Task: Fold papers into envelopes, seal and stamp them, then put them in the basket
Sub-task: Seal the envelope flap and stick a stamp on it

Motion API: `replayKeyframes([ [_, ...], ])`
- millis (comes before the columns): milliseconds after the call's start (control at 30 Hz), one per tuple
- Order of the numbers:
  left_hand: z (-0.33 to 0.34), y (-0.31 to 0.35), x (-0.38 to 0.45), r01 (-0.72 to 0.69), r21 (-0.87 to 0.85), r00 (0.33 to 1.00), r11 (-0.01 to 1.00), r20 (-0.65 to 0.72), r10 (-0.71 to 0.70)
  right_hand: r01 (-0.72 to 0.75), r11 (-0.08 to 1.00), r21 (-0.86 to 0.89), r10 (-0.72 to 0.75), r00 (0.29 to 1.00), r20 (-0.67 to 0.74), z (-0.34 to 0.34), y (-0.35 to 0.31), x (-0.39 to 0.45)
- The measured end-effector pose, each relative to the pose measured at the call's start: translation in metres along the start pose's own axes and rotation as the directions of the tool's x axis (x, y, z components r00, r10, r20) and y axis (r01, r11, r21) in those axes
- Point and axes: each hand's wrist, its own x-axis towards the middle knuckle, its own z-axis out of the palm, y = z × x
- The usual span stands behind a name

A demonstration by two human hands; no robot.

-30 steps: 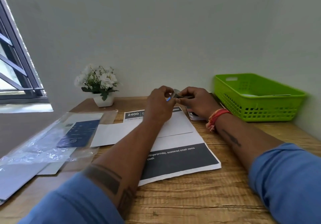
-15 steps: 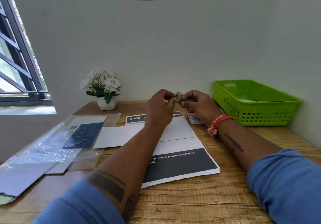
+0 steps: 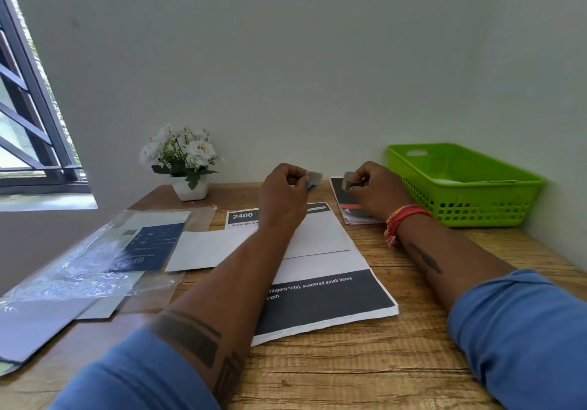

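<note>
My left hand (image 3: 284, 192) pinches a small pale stamp (image 3: 314, 177) above the far end of a white envelope (image 3: 317, 238). That envelope lies on a stack of printed papers (image 3: 327, 298) in the middle of the wooden desk. My right hand (image 3: 374, 188) pinches a small strip of stamp backing (image 3: 348, 183) over a booklet of stamps (image 3: 344, 206) lying by the wall. A green plastic basket (image 3: 460, 184) stands at the back right, with a flat white piece inside it.
A white pot of artificial flowers (image 3: 187, 163) stands at the back left by the wall. A clear plastic sleeve with a dark blue card and more envelopes (image 3: 95, 263) covers the desk's left side. A window (image 3: 28, 123) is at far left.
My hands were together on one small piece; now they have drawn apart, the left holding the stamp and the right holding the rest. The camera has tilted up slightly.
</note>
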Motion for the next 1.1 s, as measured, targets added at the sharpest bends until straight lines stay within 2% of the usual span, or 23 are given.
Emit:
replayKeyframes([
  [67, 0.001, 0.003, -0.004, -0.046, 0.054, 0.999, 0.997, 0.021, 0.045, -0.023, 0.987, -0.156, 0.025, 1.0, 0.011, 0.001, 0.008, 0.004],
  [167, 0.004, 0.005, -0.008, -0.066, 0.082, 0.997, 0.994, 0.049, 0.062, -0.032, 0.955, -0.293, 0.057, 0.995, 0.078, 0.006, 0.011, 0.002],
  [267, 0.005, 0.007, -0.009, -0.08, 0.1, 0.996, 0.992, 0.048, 0.075, -0.005, 0.934, -0.357, -0.006, 1.0, -0.03, 0.005, 0.002, 0.004],
  [300, 0.005, 0.007, -0.009, -0.094, 0.111, 0.995, 0.989, 0.043, 0.09, -0.008, 0.963, -0.271, -0.011, 0.998, -0.069, 0.003, -0.005, 0.004],
  [333, 0.005, 0.007, -0.009, -0.112, 0.122, 0.993, 0.986, 0.036, 0.108, -0.022, 0.995, -0.095, 0.016, 0.998, -0.061, 0.0, -0.012, 0.004],
  [367, 0.005, 0.007, -0.008, -0.133, 0.139, 0.991, 0.981, 0.033, 0.129, -0.073, 0.987, 0.141, 0.072, 0.997, 0.016, -0.002, -0.022, 0.001],
  [400, 0.005, 0.007, -0.009, -0.15, 0.159, 0.989, 0.976, 0.037, 0.146, -0.17, 0.923, 0.344, 0.127, 0.981, 0.146, -0.003, -0.03, -0.003],
  [433, 0.005, 0.008, -0.009, -0.162, 0.174, 0.987, 0.971, 0.051, 0.155, -0.255, 0.849, 0.463, 0.141, 0.954, 0.266, -0.003, -0.035, -0.008],
  [500, 0.005, 0.008, -0.009, -0.174, 0.179, 0.983, 0.968, 0.095, 0.159, -0.303, 0.786, 0.539, 0.124, 0.931, 0.343, 0.0, -0.041, -0.014],
  [600, 0.003, 0.009, -0.009, -0.218, 0.196, 0.967, 0.956, 0.177, 0.184, -0.309, 0.737, 0.602, 0.15, 0.942, 0.3, 0.006, -0.041, -0.014],
  [667, -0.001, 0.011, -0.006, -0.237, 0.21, 0.958, 0.948, 0.211, 0.193, -0.289, 0.771, 0.568, 0.133, 0.945, 0.3, 0.004, -0.038, -0.012],
  [733, -0.008, 0.011, -0.003, -0.217, 0.247, 0.962, 0.944, 0.217, 0.164, -0.25, 0.862, 0.441, 0.098, 0.936, 0.339, 0.0, -0.036, -0.015],
  [833, -0.017, 0.007, 0.002, -0.149, 0.413, 0.951, 0.898, 0.309, 0.015, -0.196, 0.955, 0.221, 0.087, 0.902, 0.422, -0.002, -0.035, -0.015],
  [933, -0.021, 0.003, 0.0, -0.125, 0.522, 0.907, 0.844, 0.405, -0.116, -0.201, 0.966, 0.162, 0.105, 0.879, 0.466, 0.002, -0.034, -0.012],
  [1100, -0.021, 0.003, -0.002, -0.086, 0.529, 0.898, 0.844, 0.408, -0.164, -0.182, 0.977, 0.11, 0.098, 0.844, 0.528, -0.001, -0.036, -0.012],
])
